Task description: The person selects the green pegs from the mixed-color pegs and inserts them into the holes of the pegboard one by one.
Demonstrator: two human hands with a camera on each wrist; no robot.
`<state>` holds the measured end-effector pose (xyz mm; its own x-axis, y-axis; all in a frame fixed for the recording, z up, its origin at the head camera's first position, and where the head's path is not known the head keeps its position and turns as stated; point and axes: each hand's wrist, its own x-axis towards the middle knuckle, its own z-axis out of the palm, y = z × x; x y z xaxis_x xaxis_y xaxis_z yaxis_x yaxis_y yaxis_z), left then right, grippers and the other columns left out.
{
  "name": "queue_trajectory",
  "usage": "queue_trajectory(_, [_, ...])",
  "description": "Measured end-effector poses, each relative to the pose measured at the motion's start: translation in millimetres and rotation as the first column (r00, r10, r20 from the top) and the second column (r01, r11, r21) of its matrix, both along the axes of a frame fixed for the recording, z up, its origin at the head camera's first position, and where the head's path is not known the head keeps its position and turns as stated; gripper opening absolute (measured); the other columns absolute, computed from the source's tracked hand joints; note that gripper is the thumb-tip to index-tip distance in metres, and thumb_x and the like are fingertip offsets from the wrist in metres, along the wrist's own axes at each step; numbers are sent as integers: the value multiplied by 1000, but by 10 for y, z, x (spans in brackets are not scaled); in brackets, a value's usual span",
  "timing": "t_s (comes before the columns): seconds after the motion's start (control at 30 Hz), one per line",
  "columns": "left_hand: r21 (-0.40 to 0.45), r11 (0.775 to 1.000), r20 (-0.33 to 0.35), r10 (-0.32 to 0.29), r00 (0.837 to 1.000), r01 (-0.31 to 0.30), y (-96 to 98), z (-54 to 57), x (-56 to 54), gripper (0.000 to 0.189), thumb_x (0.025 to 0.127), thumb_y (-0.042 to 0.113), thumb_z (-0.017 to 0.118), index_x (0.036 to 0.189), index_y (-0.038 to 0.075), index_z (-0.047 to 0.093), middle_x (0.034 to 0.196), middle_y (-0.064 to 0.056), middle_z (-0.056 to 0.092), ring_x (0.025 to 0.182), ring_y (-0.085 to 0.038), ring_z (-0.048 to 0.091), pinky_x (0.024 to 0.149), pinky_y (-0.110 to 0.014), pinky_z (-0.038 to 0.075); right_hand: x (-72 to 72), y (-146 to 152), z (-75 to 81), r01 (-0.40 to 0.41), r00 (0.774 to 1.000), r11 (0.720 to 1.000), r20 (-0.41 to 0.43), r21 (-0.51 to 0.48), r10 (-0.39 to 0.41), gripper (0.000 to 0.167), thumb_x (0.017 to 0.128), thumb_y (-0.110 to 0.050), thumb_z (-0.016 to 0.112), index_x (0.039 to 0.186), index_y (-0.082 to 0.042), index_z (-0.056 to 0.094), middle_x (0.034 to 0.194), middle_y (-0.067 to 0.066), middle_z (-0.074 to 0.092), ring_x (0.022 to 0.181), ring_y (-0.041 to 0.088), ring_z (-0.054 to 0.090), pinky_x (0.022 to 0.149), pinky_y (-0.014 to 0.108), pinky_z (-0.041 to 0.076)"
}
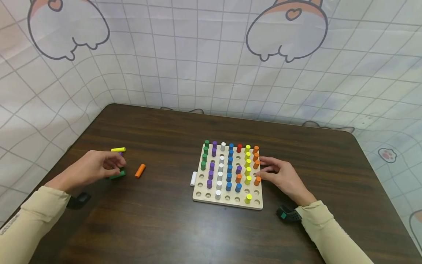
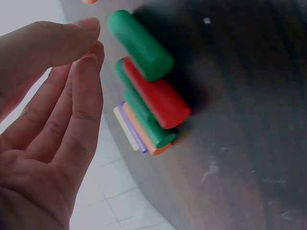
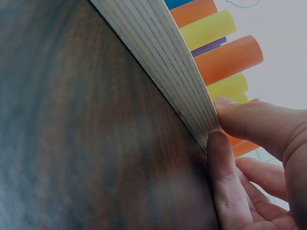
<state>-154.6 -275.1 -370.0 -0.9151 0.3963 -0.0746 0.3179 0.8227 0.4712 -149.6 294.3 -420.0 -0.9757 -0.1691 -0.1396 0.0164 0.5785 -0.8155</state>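
Observation:
My left hand [image 1: 95, 167] hovers over a small group of loose pegs at the left of the table, its thumb and fingertips close together with nothing between them. Just beyond the fingertips in the left wrist view lie a green peg [image 2: 139, 45] and a red peg [image 2: 160, 100], with more pegs behind. From the head, the hand hides part of this group. At the right edge of a wooden pegboard [image 1: 211, 200], my right hand [image 1: 285, 178] pinches the rim, thumb on top and a finger against the layered side [image 3: 163, 62].
Columns of coloured pegs stand in the board, among several bare holes. A white peg [image 1: 193, 179] lies against its left edge. An orange peg [image 1: 140, 171] and a yellow peg [image 1: 118, 149] lie near the left hand. Patterned cloth [image 1: 184, 73] hangs behind the dark table [image 1: 158, 223].

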Motion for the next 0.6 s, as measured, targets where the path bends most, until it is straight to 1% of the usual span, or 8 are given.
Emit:
queue_trajectory(0.13, [1, 1000, -26, -24, 999, 24, -2, -53, 9, 21, 86, 10, 83, 105, 11, 73, 97, 3, 77, 85, -3, 70, 70, -20, 57, 7, 2, 8, -1, 1000, 1000, 1, -11, 1, 70, 92, -37, 80, 151, -13, 53, 142, 13, 65, 110, 17, 69, 85, 16, 55])
queue_trajectory(0.27, [-2, 1000, -50, -31, 998, 31, 9, -80, 15, 23, 84, 8, 84, 104, 11, 72, 96, 3, 77, 84, -3, 69, 70, -20, 57, 18, 0, 18, -2, 1000, 1000, 2, -29, 2, 70, 91, -37, 80, 151, -12, 52, 144, 13, 63, 109, 15, 69, 85, 16, 55])
queue_trajectory(0.43, [-3, 999, -59, -34, 998, 33, 15, -108, 28, 24, 84, 4, 83, 104, 10, 72, 95, 2, 76, 83, -2, 68, 71, -20, 58, 23, 0, 23, 2, 1000, 1000, 4, -27, -2, 70, 91, -37, 80, 151, -12, 53, 143, 13, 63, 109, 16, 68, 85, 17, 55])
queue_trajectory(0.6, [10, 999, -66, -48, 997, 48, 20, -138, 32, 24, 83, 3, 84, 103, 10, 72, 94, 3, 76, 82, -1, 68, 70, -20, 58, 19, -6, 24, 1, 1000, 1000, 4, -27, -1, 70, 91, -38, 80, 151, -12, 53, 144, 13, 63, 111, 18, 68, 85, 16, 55])
